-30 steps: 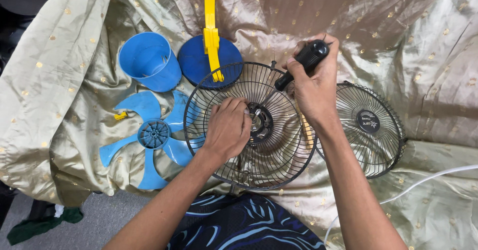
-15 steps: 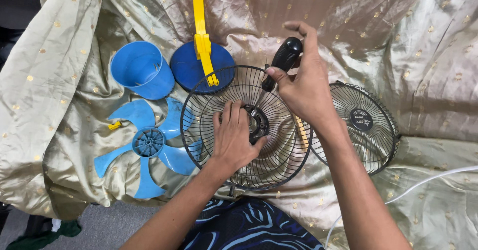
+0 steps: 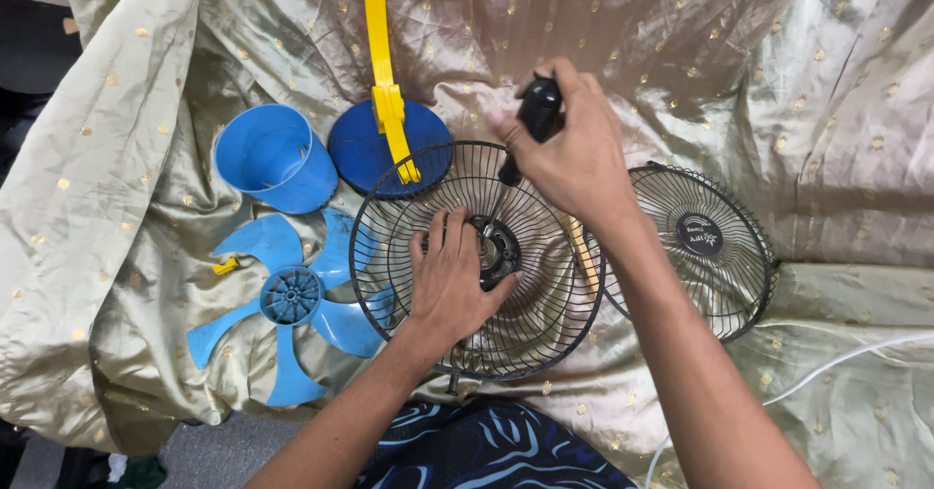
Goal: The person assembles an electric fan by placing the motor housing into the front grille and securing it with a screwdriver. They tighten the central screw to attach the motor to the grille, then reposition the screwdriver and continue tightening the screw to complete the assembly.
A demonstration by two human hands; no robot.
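Observation:
A black wire fan guard (image 3: 545, 328) lies flat on a gold-spotted cloth, with a metal motor hub (image 3: 498, 248) at its centre. My left hand (image 3: 449, 280) rests inside the guard, fingers spread against the hub's left side. My right hand (image 3: 569, 153) grips a black-handled screwdriver (image 3: 533, 119) above the guard's far rim, its shaft angled down toward the hub. A second black wire guard (image 3: 705, 246) lies to the right, partly behind my right forearm.
A blue fan blade (image 3: 292, 299) lies left of the guard, with a small yellow piece (image 3: 226, 266) beside it. Behind are a blue cup-shaped housing (image 3: 277, 158) and a blue round base (image 3: 365, 148) with a yellow stem (image 3: 381, 71). A white cable (image 3: 846, 358) runs at right.
My right hand has swung the screwdriver handle leftward and closed its fingers round it. My left hand has shifted slightly and opened its fingers over the hub. The view drifted a little.

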